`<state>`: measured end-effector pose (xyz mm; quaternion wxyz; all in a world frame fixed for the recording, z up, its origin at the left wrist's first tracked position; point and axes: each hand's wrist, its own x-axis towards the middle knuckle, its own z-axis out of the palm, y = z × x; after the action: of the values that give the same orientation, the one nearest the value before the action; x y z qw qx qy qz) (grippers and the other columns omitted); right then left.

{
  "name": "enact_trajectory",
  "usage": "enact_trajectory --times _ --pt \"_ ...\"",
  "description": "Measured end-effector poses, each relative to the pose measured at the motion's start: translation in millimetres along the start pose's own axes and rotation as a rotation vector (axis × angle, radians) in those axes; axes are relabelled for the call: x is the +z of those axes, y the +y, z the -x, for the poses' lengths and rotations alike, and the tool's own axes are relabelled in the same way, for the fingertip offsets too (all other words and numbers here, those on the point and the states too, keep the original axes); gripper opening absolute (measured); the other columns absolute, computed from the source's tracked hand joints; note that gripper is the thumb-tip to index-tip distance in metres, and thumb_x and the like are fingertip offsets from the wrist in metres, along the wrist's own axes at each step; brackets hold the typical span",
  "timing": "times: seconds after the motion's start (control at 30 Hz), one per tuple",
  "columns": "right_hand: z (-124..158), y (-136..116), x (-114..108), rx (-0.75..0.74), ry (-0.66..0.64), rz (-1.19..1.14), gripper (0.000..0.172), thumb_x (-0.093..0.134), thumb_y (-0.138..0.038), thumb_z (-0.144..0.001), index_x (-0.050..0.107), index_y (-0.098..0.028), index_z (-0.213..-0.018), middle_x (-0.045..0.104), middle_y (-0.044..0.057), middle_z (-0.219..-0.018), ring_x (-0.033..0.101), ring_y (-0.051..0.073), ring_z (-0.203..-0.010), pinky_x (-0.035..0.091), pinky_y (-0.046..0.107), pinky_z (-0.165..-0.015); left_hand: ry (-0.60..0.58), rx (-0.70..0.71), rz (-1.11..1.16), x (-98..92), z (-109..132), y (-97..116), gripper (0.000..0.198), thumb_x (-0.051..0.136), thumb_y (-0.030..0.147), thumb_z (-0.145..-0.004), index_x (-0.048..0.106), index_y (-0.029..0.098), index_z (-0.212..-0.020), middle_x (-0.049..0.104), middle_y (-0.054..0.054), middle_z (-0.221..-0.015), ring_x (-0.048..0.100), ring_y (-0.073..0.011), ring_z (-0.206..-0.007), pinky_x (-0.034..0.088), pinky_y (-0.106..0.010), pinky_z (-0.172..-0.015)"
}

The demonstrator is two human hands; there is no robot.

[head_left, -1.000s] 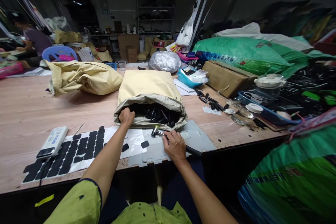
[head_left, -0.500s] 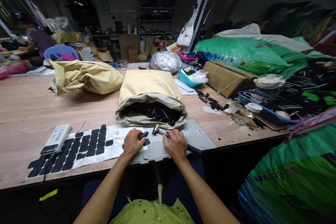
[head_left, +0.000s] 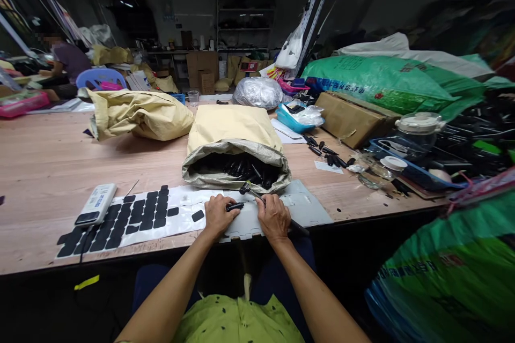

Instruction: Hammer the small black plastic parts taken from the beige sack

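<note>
My left hand (head_left: 219, 216) is closed on a short black cylindrical part (head_left: 235, 206), held low over a grey board (head_left: 247, 225). Closed round the shaft of a small hammer (head_left: 245, 188), my right hand (head_left: 274, 218) rests at the board's right half. The hammer's head points up and left, and its dark handle sticks out to the right below my hand. Just beyond both hands, a cream sack (head_left: 235, 123) lies with its mouth towards me, full of similar black parts (head_left: 245, 167). A loose black pad (head_left: 198, 216) lies left of my left hand.
White sheets with rows of black pads (head_left: 149, 209) lie at the left, beside a white device (head_left: 96, 204) with a cable. Another cream sack (head_left: 145, 112), a cardboard box (head_left: 354, 118), jars (head_left: 418, 128) and green sacks (head_left: 430, 273) surround the work place. A person (head_left: 70, 61) sits far left.
My left hand has moved right with the black part, uncovering the loose pad. The hammer's head has turned and risen slightly, nearer the sack's mouth. The whole view has shifted a little.
</note>
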<state>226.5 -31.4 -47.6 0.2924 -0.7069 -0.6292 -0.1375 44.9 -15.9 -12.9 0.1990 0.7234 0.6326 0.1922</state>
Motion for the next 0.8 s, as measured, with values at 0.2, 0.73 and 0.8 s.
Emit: enact_trajectory --times 0.2,0.73,0.8 --pt "-3 1 -1 0.017 -0.110 -0.039 0.021 0.050 -0.036 -0.096 0.063 -0.019 -0.094 0.068 0.004 -0.087 0.055 0.018 -0.077 0.031 0.030 -0.069 0.029 0.029 0.051 5.6 1 -1 0.022 0.073 0.037 -0.078 0.073 0.028 -0.098 0.064 -0.003 -0.093 0.054 -0.0238 -0.097 0.035 -0.036 -0.085" --pt "33 -13 -59 0.055 -0.283 -0.360 0.042 0.040 -0.028 -0.098 0.054 -0.032 -0.138 0.070 0.001 -0.112 0.067 0.016 -0.095 0.051 0.023 -0.074 -0.051 -0.046 0.186 -3.6 -7 -2 0.019 0.081 0.032 -0.065 0.077 0.028 -0.083 0.070 0.001 -0.091 0.055 -0.0236 -0.098 0.037 -0.037 -0.087" --pt "34 -15 -63 0.048 -0.265 -0.337 0.042 0.040 -0.028 -0.099 0.054 -0.032 -0.138 0.070 0.002 -0.109 0.067 0.015 -0.091 0.051 0.022 -0.071 -0.033 -0.037 0.191 -2.9 -6 -3 0.018 0.081 0.032 -0.065 0.078 0.028 -0.082 0.070 0.001 -0.089 0.055 -0.0233 -0.097 0.036 -0.037 -0.086"
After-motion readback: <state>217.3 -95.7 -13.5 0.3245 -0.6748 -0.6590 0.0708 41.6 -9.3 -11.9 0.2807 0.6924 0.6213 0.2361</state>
